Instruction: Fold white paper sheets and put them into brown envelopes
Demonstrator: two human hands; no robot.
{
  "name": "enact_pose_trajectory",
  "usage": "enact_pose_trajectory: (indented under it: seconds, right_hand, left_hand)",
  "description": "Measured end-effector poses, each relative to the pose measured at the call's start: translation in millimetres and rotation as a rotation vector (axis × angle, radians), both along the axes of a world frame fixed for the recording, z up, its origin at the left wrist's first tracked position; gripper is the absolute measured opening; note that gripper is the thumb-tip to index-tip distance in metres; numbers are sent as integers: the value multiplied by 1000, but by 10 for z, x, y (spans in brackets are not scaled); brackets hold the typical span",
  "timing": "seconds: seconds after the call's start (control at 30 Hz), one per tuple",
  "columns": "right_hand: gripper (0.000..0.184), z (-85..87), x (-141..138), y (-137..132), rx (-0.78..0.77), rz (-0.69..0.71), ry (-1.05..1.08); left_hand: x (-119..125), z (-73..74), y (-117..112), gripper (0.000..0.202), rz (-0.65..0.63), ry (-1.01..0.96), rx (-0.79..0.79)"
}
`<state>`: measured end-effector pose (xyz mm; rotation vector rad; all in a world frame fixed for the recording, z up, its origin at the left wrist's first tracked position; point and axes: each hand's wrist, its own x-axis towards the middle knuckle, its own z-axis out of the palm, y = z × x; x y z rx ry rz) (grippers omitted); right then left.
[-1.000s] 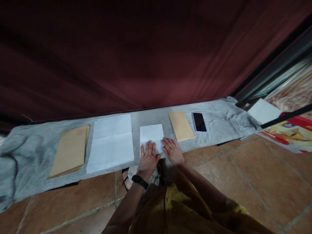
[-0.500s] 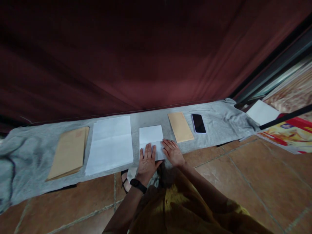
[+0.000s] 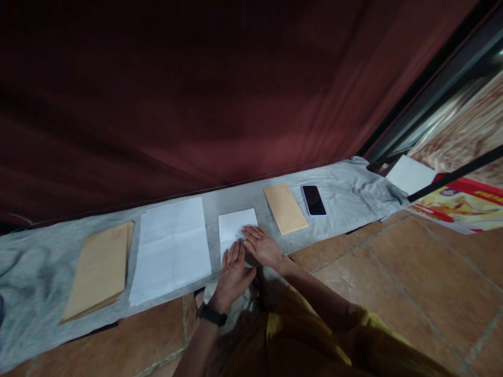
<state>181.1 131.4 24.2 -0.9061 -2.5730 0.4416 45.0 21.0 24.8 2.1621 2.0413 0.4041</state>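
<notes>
A small folded white sheet (image 3: 236, 226) lies on a grey cloth (image 3: 47, 262) spread along the floor. My left hand (image 3: 232, 271) rests flat on the sheet's near edge, fingers stretched out together. My right hand (image 3: 262, 246) lies flat across the sheet's right half, fingers pointing left. Neither hand holds anything. A black watch (image 3: 212, 315) is on my left wrist.
Left of the sheet lie a large unfolded white paper (image 3: 171, 248) and brown envelopes (image 3: 98, 269). To the right are a brown envelope (image 3: 285, 208) and a black phone (image 3: 314, 199). A dark red curtain (image 3: 196, 94) hangs behind. Terracotta floor tiles (image 3: 393, 272) lie at right.
My right hand has slid leftward over the folded sheet, and my left hand has drawn back toward its near edge. The view has shifted slightly.
</notes>
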Motion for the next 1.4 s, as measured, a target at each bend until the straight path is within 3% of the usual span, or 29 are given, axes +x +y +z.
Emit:
enact_pose_trajectory:
  seconds: [0.17,0.33,0.47,0.83,1.4]
  right_hand:
    - [44,-59,103,-6,-6,-1,-15]
    - [43,-108,112,6,10,-23,-32]
    - [43,-113,102,52,21,-32,-39]
    - [43,-178,-20,328,-3,-97,-48]
    - [43,-187,-180,648,19,-212,-61]
  left_hand:
    - [-132,48,179,60,12,-16,72]
    - [-95,-50,344,55,70,88,39]
    - [-53,-113,340,54,91,154,30]
    - [-46,-111,324,56,75,216,29]
    - [-68,-142,327,55,71,196,51]
